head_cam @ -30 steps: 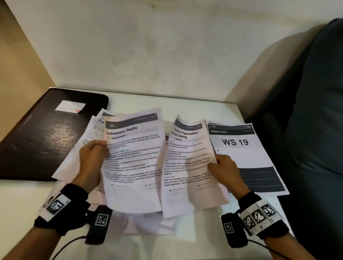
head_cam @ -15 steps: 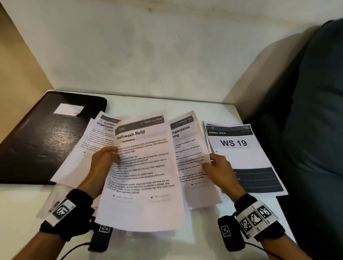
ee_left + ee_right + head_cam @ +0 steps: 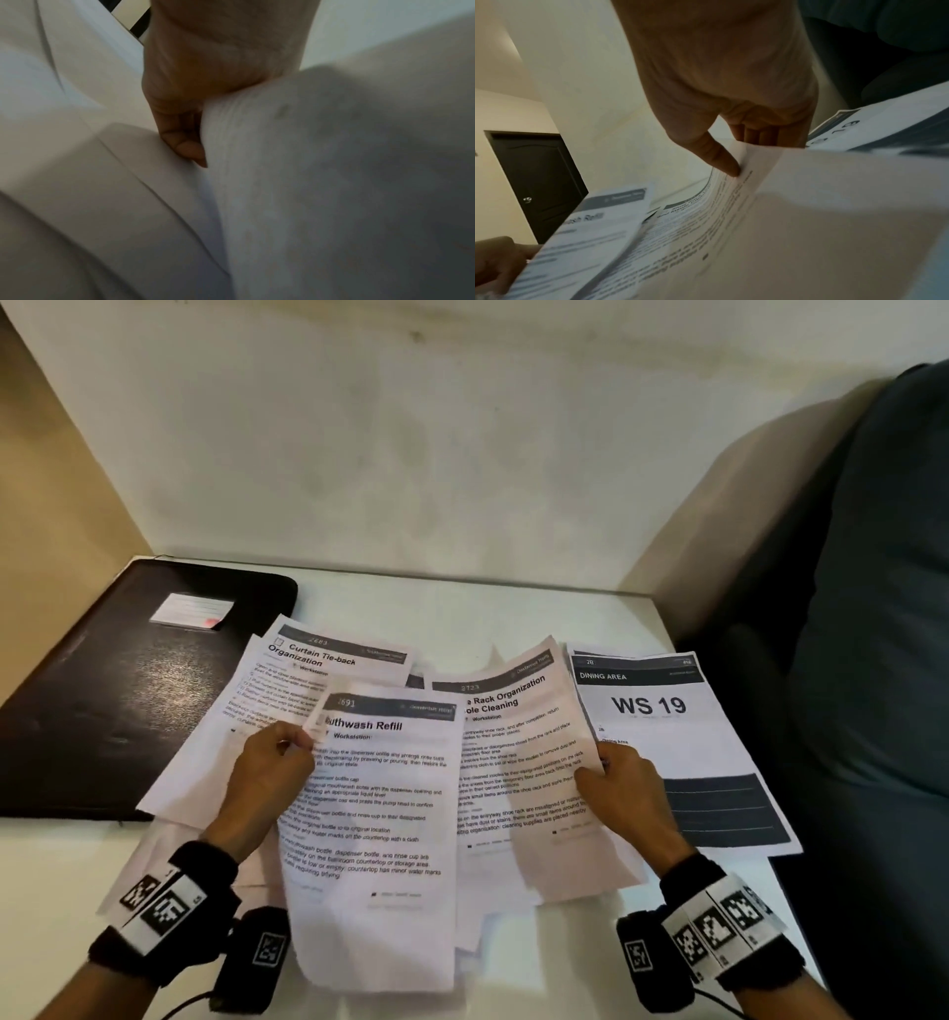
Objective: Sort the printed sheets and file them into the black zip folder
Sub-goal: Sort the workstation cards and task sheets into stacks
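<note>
My left hand [image 3: 287, 752] pinches the left edge of the "Mouthwash Refill" sheet [image 3: 380, 819], lifted off the table; the left wrist view shows the left hand [image 3: 190, 113] curled against white paper [image 3: 308, 182]. My right hand [image 3: 611, 773] pinches the right edge of the "Shoe Rack Organization" sheet [image 3: 518, 773], thumb on top, as the right wrist view shows with the right hand [image 3: 741, 146] on that sheet [image 3: 718, 223]. The Mouthwash sheet overlaps it on the left. A "Curtain Tie-back Organization" sheet [image 3: 287, 680] lies behind. The black zip folder [image 3: 118, 680] lies closed at the left.
A "WS 19 Dining Area" sheet [image 3: 662, 726] lies flat at the right of the white table [image 3: 462, 613]. More sheets lie under my hands. A dark cushion [image 3: 883, 660] borders the right side. Walls close the back and left. A dark door [image 3: 536, 182] shows in the right wrist view.
The left hand has brought the Mouthwash Refill sheet rightward and down, now overlapping the shoe rack sheet. The right hand and its sheet lowered slightly.
</note>
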